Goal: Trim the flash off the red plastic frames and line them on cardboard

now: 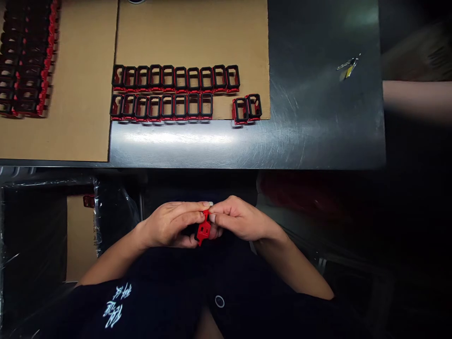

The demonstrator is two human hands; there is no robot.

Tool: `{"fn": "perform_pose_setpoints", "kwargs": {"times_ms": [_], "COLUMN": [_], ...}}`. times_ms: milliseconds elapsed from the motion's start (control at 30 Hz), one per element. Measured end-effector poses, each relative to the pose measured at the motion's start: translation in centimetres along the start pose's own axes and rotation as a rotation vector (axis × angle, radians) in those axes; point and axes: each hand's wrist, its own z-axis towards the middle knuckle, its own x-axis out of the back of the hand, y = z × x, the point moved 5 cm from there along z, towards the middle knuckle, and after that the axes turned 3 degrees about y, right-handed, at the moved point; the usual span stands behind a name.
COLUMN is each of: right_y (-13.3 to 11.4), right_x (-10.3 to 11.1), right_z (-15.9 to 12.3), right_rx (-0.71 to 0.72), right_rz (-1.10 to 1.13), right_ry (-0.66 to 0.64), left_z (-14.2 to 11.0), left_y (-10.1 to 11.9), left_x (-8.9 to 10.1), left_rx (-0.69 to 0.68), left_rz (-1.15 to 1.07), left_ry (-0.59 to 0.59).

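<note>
Hands: left hand [169, 228] and right hand [236, 220] pinch red part [204, 229]; framed parts [175, 92] rowed on cardboard [192, 35].

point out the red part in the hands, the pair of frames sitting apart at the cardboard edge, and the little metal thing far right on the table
red part [204, 230], head view, on its lower red body
pair of frames [247, 109], head view, where the two meet
small metal thing [349, 67], head view, its middle
</note>
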Motion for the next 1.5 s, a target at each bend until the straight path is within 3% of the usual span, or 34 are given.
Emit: {"fn": "perform_pose_setpoints", "kwargs": {"times_ms": [300, 467, 633, 900, 1233, 1500], "right_y": [0.36, 0.32, 0.16, 0.38, 0.36, 0.55], "right_x": [-0.05, -0.01, 0.13, 0.01, -0.04, 0.13], "right_z": [0.4, 0.12, 0.05, 0.16, 0.08, 0.56], "right_rx": [-0.029, -0.043, -0.018, -0.032, -0.055, -0.038], "right_rz": [-0.018, 0.076, 0.05, -0.004, 0.08, -0.143], "right_ry": [0.108, 0.002, -0.006, 0.138, 0.021, 0.199], "left_z": [-0.15, 0.52, 0.49, 0.15, 0.17, -0.33], "left_y": [-0.2, -0.02, -0.06, -0.25, -0.09, -0.59], "left_x": [-0.07, 0.19, 0.04, -0.1, 0.03, -0.29], "left_rx": [0.016, 0.024, 0.029, 0.008, 0.022, 0.045], "left_rz": [-0.014, -0.047, -0.067, -0.019, -0.031, -0.052], "left_ry": [0.028, 0.056, 0.049, 0.035, 0.069, 0.087]}}
